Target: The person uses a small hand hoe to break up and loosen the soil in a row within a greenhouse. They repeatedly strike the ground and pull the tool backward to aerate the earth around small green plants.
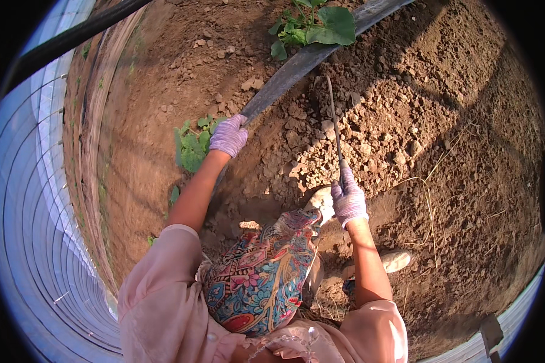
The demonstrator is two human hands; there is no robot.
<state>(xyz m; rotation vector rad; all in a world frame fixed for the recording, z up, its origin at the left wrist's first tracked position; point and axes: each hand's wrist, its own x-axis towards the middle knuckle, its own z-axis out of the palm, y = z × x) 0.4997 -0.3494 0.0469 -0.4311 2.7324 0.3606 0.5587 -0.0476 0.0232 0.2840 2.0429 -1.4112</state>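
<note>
My left hand (229,135), in a pale purple knit glove, is closed on a flat grey drip irrigation hose (286,77). The hose runs from the top edge down past the hand. In the same kind of glove, my right hand (348,195) grips the handle of a thin, slightly curved metal tool (334,115), whose far tip lies over loose soil; the shape of that tip is hard to make out. A leafy green plant (190,147) grows beside my left hand, and another broad-leaved plant (331,27) stands against the hose at the top.
Clumpy brown soil (390,136) lies to the right, with dry stalks (427,190) on it. My shoes (395,261) stand on the soil below my right hand. Ribbed plastic greenhouse sheeting (27,181) curves along the left, and a dark bar (72,38) crosses the upper left.
</note>
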